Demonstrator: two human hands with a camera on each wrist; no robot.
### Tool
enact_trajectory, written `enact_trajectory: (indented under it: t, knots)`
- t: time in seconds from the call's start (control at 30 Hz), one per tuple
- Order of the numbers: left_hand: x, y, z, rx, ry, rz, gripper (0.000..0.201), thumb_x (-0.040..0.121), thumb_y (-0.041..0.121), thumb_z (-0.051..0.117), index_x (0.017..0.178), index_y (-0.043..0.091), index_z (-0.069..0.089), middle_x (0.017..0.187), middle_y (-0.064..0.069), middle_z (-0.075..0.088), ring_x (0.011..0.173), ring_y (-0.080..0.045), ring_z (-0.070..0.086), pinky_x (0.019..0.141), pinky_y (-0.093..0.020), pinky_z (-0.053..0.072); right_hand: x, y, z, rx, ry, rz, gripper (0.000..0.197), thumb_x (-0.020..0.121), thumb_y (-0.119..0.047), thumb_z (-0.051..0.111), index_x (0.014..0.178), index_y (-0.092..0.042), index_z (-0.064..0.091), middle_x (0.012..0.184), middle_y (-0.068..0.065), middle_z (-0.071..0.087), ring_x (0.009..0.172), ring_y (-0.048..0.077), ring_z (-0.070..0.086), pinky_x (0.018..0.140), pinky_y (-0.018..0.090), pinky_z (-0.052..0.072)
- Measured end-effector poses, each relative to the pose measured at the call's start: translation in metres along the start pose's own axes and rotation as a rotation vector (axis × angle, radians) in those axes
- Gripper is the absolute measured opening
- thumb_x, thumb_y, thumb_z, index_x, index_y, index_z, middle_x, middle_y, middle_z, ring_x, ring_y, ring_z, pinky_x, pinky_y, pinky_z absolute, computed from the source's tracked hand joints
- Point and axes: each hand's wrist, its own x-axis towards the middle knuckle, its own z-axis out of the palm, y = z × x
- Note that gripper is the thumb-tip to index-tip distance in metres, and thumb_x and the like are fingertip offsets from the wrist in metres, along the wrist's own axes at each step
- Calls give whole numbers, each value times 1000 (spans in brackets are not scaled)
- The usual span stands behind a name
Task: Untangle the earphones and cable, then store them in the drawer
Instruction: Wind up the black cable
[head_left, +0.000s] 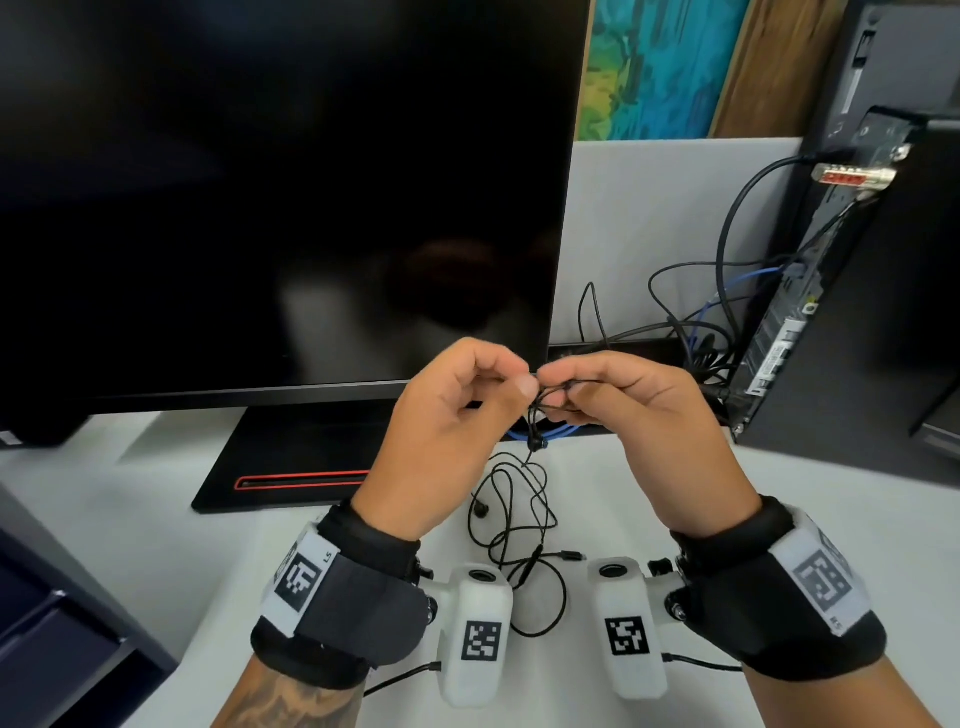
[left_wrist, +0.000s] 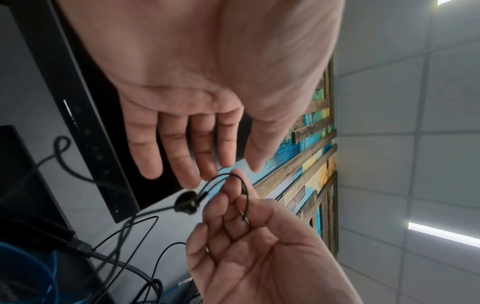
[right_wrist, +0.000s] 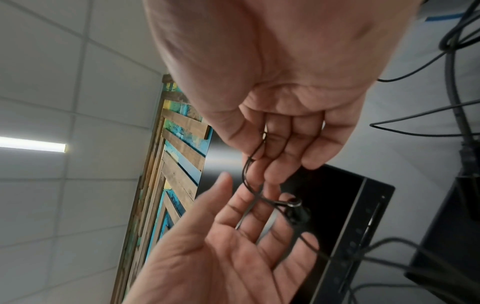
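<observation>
I hold both hands up over the white desk (head_left: 779, 499), in front of the monitor's lower right corner. My right hand (head_left: 558, 392) pinches the thin black earphone wire between thumb and index finger (right_wrist: 253, 144). A loop of wire (left_wrist: 233, 175) runs over that index finger. My left hand (head_left: 522, 376) has loose fingers (right_wrist: 241, 207) that touch the wire; its thumb stands apart. One earbud (head_left: 536, 444) hangs just below the hands. The remaining wire (head_left: 519, 525) lies tangled on the desk with a second earbud (head_left: 482, 510) and a small plug (head_left: 571, 556).
A large dark monitor (head_left: 260, 182) on a black base (head_left: 291, 457) fills the back left. A black computer tower (head_left: 831, 260) with a bunch of cables (head_left: 691, 332) stands at the right. A blue cable (head_left: 556, 431) lies under the hands. A dark drawer unit (head_left: 62, 613) is at lower left.
</observation>
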Motion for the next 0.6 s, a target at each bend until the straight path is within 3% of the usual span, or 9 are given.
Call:
enact_trajectory:
  t: [0.07,0.13,0.27,0.4,0.6]
  knots:
    - [0,-3,2,-22,-28,-20,11,92,7,70,100,15,66,94,-5,74,91,-21,71,81,-31,57,-1,1,0,-9,-4,6,34,97,9,49,101,-10,77,90,8,78,88,16,74,79,21,55]
    - [1,-6,2,-14,-49,-40,16,90,2,71,99,15,66,88,-11,72,81,-22,69,76,-28,57,0,2,0,-11,-2,26,31,97,6,51,102,-10,76,90,7,79,87,14,74,76,20,54]
    - [1,-11,-3,42,-45,-53,19,89,-3,70,95,15,68,78,1,67,73,-11,62,69,-21,51,-1,3,2,27,-40,55,25,95,7,56,104,-10,73,91,3,79,86,11,73,72,18,53]
    - [2,-13,-4,93,-16,-34,22,89,-2,69,92,20,68,76,8,65,72,-10,61,70,-22,49,-1,6,3,41,-78,23,20,91,4,66,106,-9,72,86,-4,74,84,8,69,75,17,53]
    - [2,-16,-6,142,-14,-25,20,89,1,70,87,21,67,73,10,63,69,-10,59,69,-24,49,0,6,2,5,-68,12,23,82,-23,72,104,-16,74,95,4,78,92,15,72,82,22,54]
